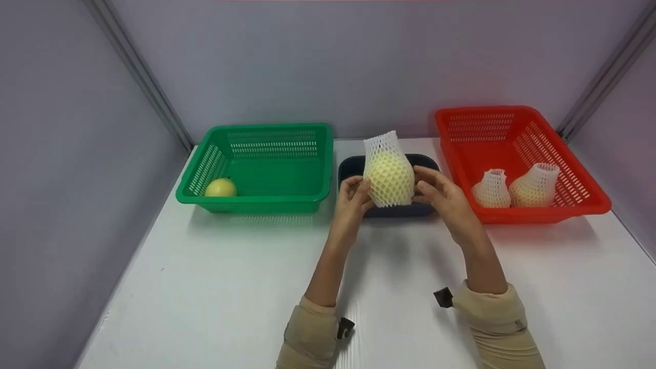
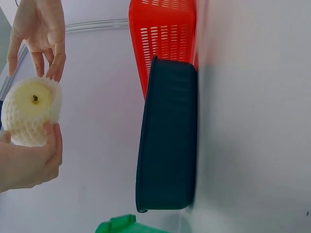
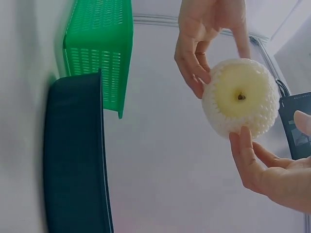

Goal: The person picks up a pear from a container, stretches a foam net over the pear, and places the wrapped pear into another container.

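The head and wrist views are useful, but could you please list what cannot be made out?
Dark basin, head view: inside mostly hidden by held fruit and hands.
Green basket, left wrist view: mostly cut off by bottom edge.
Right sleeve mark, head view: too small to read.

Mid-frame, a pale yellow fruit (image 1: 390, 182) in white diamond-mesh netting (image 1: 380, 144); behind it, a dark bluish tray (image 1: 352, 167). Left, a slotted green basket (image 1: 266, 206); right, a slotted red basket (image 1: 517, 215). Desk (image 1: 220, 287) white, sleeves (image 1: 311, 333) tan.
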`<action>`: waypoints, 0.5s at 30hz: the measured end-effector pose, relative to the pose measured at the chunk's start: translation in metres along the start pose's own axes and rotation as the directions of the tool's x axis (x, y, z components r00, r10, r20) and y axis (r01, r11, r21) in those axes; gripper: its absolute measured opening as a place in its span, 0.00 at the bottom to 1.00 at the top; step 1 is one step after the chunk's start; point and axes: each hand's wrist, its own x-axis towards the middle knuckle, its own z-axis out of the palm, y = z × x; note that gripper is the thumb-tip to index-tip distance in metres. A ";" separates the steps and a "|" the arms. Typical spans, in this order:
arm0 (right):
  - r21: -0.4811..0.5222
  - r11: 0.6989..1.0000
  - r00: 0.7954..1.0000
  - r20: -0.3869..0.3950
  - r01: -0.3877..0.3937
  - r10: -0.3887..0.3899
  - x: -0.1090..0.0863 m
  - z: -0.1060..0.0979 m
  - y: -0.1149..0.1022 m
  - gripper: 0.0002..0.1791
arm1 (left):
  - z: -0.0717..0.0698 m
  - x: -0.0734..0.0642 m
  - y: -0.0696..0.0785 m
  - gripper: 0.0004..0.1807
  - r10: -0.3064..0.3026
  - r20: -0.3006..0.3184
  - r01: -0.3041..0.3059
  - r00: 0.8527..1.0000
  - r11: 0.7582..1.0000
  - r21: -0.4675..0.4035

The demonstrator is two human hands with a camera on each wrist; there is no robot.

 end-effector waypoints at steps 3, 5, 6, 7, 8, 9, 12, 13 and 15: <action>0.001 1.000 1.000 -0.001 0.000 0.000 -0.002 0.000 -0.002 0.26 | -0.003 0.001 0.001 0.19 -0.015 0.012 0.015 1.000 1.000 0.001; -0.001 1.000 1.000 0.002 0.000 0.000 -0.003 0.000 -0.003 0.26 | -0.005 0.002 0.002 0.19 -0.032 0.015 0.032 0.999 0.999 0.005; -0.001 1.000 1.000 0.005 0.004 -0.004 -0.003 0.000 -0.004 0.25 | -0.006 0.002 0.002 0.19 -0.041 0.016 0.041 0.999 0.999 0.003; 0.000 1.000 1.000 0.010 0.009 -0.009 -0.004 0.000 -0.004 0.25 | -0.006 0.003 0.002 0.19 -0.052 0.018 0.052 0.998 0.999 0.007; 0.004 1.000 1.000 0.016 0.013 -0.013 -0.004 0.000 -0.004 0.24 | -0.007 0.003 0.002 0.19 -0.062 0.020 0.062 0.998 0.998 0.010; 0.007 1.000 1.000 0.022 0.016 -0.016 -0.004 0.000 -0.004 0.24 | -0.007 0.003 0.002 0.20 -0.072 0.024 0.072 0.997 0.997 0.017; 0.022 0.999 0.999 0.038 0.024 -0.025 -0.006 0.000 -0.006 0.23 | -0.006 0.003 0.002 0.27 -0.096 0.037 0.095 0.995 0.995 0.041; 0.025 0.999 0.999 0.041 0.025 -0.026 -0.006 0.000 -0.007 0.22 | -0.006 0.003 0.001 0.29 -0.102 0.047 0.100 0.994 0.994 0.044; 0.028 0.999 0.999 0.046 0.029 -0.030 -0.007 0.000 -0.008 0.22 | -0.004 0.002 0.002 0.33 -0.110 0.078 0.108 0.991 0.994 0.032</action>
